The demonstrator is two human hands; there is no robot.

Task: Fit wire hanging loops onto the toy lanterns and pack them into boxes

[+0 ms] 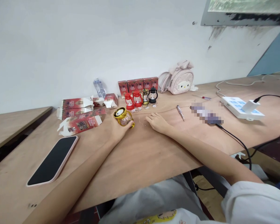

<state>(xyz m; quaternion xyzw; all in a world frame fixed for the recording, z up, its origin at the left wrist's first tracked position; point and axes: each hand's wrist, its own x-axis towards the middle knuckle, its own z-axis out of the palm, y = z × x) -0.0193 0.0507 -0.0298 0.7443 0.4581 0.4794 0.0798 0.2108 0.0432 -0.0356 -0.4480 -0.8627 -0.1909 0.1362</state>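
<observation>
My left hand point(118, 129) is wrapped round a gold lantern point(124, 117), which lies tilted with its round base facing up and to the left. My right hand point(156, 123) rests on the wooden table point(135, 161), fingers bent and slightly apart, beside a small clear piece point(143, 122) that is hard to make out. Behind the hands stand two red lanterns point(137, 99), a darker gold lantern point(145, 96) and a black lantern point(153, 95). Small items point(138, 109) lie in front of them.
Red boxes point(139, 85) stand along the wall; opened boxes point(82, 124) and a phone point(53, 160) lie left. A bottle point(99, 87) and pink bag point(182, 81) are behind. Rightward are a screwdriver point(180, 112), a blurred device point(206, 114) and a power strip point(238, 107) with cables.
</observation>
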